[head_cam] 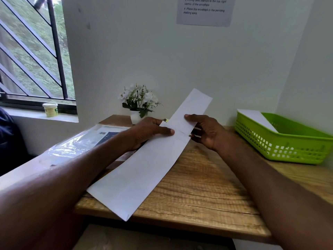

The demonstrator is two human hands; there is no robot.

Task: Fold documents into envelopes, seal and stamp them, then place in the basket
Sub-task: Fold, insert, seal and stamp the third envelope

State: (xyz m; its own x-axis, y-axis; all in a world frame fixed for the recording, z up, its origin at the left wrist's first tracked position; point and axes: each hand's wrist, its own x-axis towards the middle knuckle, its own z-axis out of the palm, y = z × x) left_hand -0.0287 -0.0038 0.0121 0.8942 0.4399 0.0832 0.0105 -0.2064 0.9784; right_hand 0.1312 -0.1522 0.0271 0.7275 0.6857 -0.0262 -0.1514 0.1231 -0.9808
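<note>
A long white envelope (138, 174) is held above the wooden table (207, 192), its near end toward me. A folded white document (191, 109) sticks out of its far open end, partly inside. My left hand (147, 132) grips the envelope near its mouth, thumb on top. My right hand (207, 132) pinches the document just beyond the mouth, thumb on top and fingers beneath. A green plastic basket (288, 147) stands at the right edge of the table with a white envelope (255, 118) leaning inside it.
A clear plastic pack of envelopes (86, 143) lies at the left of the table. A small white pot of flowers (137, 107) stands at the back by the wall. A jar (50, 109) sits on the window sill. An instruction sheet (205, 11) hangs on the wall.
</note>
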